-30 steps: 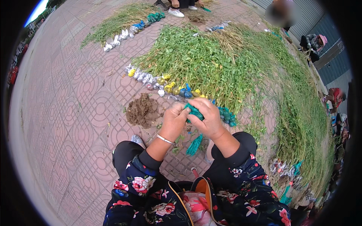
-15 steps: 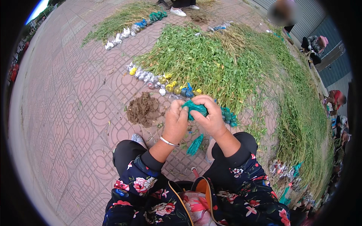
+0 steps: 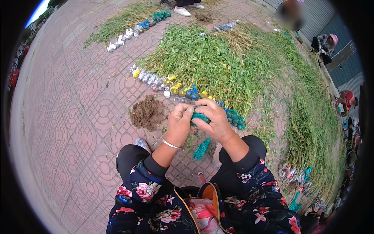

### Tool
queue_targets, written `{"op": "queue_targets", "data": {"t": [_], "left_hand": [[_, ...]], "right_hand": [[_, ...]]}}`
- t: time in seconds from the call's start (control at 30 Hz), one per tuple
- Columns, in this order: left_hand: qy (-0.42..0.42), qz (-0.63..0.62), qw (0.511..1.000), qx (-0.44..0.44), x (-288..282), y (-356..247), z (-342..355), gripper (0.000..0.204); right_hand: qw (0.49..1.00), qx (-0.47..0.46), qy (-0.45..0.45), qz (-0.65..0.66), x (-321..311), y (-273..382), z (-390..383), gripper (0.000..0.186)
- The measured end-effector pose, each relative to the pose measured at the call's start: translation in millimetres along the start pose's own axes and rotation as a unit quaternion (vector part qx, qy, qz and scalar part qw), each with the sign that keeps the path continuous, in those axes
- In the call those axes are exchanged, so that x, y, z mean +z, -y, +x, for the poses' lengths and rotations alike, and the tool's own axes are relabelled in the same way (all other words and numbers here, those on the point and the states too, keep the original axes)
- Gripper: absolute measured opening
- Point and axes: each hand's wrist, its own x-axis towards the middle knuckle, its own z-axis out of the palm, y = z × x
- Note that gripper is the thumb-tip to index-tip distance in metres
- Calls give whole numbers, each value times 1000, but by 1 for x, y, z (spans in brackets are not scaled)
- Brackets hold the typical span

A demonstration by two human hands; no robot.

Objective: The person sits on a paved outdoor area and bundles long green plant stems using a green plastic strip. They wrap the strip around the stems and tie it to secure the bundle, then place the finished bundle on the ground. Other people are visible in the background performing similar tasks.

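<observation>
Green bag (image 3: 200, 116) | left hand (image 3: 179, 123): fingers bent | right hand (image 3: 216, 121): curled round

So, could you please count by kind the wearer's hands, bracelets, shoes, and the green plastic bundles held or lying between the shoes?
Left hand, right hand: 2
Bracelet: 1
Left shoe, right shoe: 2
Held green bundle, green bundle on the ground: 2
Total: 7

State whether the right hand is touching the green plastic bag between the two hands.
Touching. The head view shows the right hand curled around the green plastic bag, gripping it with no visible gap.
</observation>
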Motion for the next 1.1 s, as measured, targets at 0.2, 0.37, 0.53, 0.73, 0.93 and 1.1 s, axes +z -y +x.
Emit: {"op": "queue_targets", "data": {"t": [0.2, 0.37, 0.53, 0.73, 0.93, 1.1], "left_hand": [[-20, 27, 999, 11, 0, -2, 0, 9], [-27, 167, 984, 51, -1, -3, 0, 6], [-38, 339, 917, 205, 5, -5, -5, 10], [-25, 372, 877, 303, 7, -3, -7, 18], [70, 388, 851, 345, 4, -6, -7, 38], [113, 415, 843, 323, 3, -8, -9, 55]], "right_hand": [[1000, -3, 15, 25, -5, 7, 6, 45], [996, 33, 23, 77, 0, 0, 1, 31], [993, 67, -31, 93, 3, 2, -1, 20], [984, 108, -41, 137, 4, -3, -3, 15], [982, 122, -36, 142, -4, -2, -2, 16], [973, 144, 21, 177, -12, -12, -4, 19]]}}
